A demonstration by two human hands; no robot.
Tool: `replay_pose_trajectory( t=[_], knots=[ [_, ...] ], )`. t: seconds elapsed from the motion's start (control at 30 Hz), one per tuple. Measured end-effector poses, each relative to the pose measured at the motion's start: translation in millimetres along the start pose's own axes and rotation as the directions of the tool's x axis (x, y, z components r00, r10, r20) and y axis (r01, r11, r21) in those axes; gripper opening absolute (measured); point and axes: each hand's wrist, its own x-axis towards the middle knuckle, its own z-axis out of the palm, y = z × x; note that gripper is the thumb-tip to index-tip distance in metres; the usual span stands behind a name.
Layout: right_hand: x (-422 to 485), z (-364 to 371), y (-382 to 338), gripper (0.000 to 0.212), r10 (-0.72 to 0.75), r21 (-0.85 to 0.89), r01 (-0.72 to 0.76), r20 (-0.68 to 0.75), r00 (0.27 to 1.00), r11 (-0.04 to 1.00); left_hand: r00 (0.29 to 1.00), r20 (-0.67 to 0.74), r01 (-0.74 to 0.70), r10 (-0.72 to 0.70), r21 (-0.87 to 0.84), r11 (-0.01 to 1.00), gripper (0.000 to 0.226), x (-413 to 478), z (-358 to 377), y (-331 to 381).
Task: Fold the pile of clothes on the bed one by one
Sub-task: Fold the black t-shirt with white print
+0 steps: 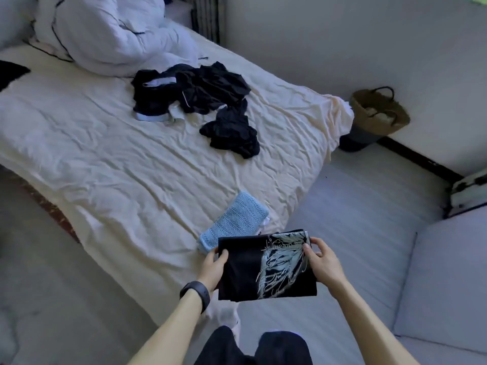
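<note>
Left hand (214, 267), with a dark wristband (196, 295) on the wrist: thumb on top of the left edge of a folded black shirt (247, 272), fingers hidden beneath it, gripping. The shirt is held flat between the two hands at the near corner of the bed (105, 154), pale print upward, its longer side running hand to hand. Right hand (322, 262): fingers curled on the shirt's far right corner, pinching the edge. A folded blue knit (234, 222) lies on the bed just beyond the shirt, partly covered by its far left edge, nearer the left hand; its long axis slants away to the right. Judgement: the shirt is folded, and setting it down is a short forward move. The pile of dark clothes (195, 88) lies well ahead, mid-bed, unfolded. A basket (379, 111) stands on the floor by the right wall.
</note>
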Motion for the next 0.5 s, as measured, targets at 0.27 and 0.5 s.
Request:
replay_pose_trajectory(
  t=[0.27,0.5],
  knots=[
    [139.1,24.9,-90.4,0.019,-0.119,-0.276,0.215,0.327,0.938,0.937,0.96,-0.271,0.025,-0.067,-0.154,0.988,0.032,51.2,12.9,7.2],
    [251.1,87.8,-142.1,0.022,-0.086,-0.406,0.388,0.592,0.801,0.827,0.854,-0.475,0.058,-0.211,-0.318,0.946,0.038,98.4,32.1,-4.0]
  ],
)
